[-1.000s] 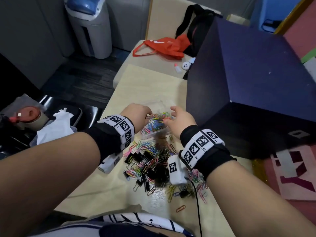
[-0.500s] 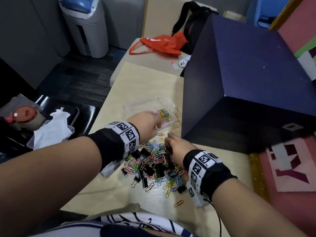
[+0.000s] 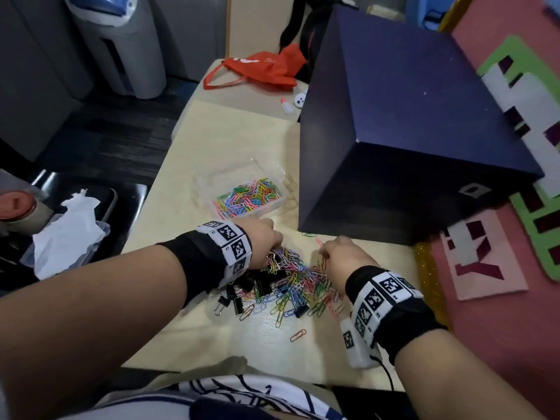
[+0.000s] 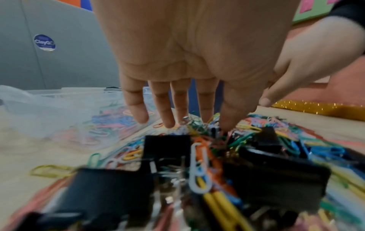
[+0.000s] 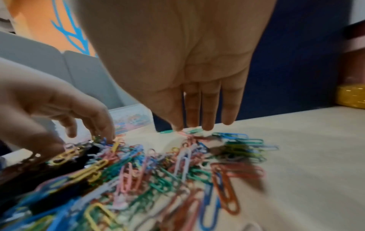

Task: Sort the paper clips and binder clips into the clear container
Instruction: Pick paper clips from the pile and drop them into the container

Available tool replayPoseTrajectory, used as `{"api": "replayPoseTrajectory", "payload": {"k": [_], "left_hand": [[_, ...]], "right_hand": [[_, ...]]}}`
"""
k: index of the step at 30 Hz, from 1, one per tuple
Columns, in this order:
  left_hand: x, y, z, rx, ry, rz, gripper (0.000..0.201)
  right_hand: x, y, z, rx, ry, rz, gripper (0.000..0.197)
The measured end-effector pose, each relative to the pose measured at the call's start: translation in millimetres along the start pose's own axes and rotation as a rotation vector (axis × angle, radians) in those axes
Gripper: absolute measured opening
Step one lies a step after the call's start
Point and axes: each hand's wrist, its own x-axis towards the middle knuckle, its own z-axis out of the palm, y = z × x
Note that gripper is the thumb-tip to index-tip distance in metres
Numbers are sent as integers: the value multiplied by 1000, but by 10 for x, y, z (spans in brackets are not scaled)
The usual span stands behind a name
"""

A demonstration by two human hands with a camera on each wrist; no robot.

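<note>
both hands down in the mixed pile (image 3: 281,283) on the desk (image 3: 230,147), near side. left hand (image 3: 263,241) fingers (image 4: 164,109) mostly straight, tips poking into clips, nothing clearly gripped. right hand (image 3: 345,256) fingers (image 5: 209,109) straight and together, tips on a pink paper clip (image 5: 182,133) at pile's far edge, likely raking a batch loose. clear container (image 3: 242,192) sits just beyond, close for short drops, holding coloured paper clips only; black binder clips (image 4: 110,192) remain in pile. round blue sticker (image 4: 44,42) reads roughly "clay...", unclear.
</note>
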Motion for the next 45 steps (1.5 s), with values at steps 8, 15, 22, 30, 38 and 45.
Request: {"api": "replayPoseTrajectory", "payload": {"k": [8, 15, 22, 30, 38, 45], "left_hand": [[19, 378, 28, 128, -29, 76, 75], [49, 317, 6, 125, 49, -24, 57], [59, 353, 57, 88, 120, -88, 45], [-3, 432, 63, 71, 221, -54, 40], [-23, 540, 126, 198, 112, 175, 36], [-12, 564, 143, 270, 79, 214, 38]], "right_hand": [[-176, 151, 191, 41, -46, -135, 89], [-291, 185, 130, -18, 82, -121, 43], [-463, -85, 302, -149, -26, -315, 47], [-478, -56, 335, -93, 95, -290, 40], [-352, 365, 83, 302, 231, 76, 21], [-255, 527, 69, 324, 311, 293, 28]]}}
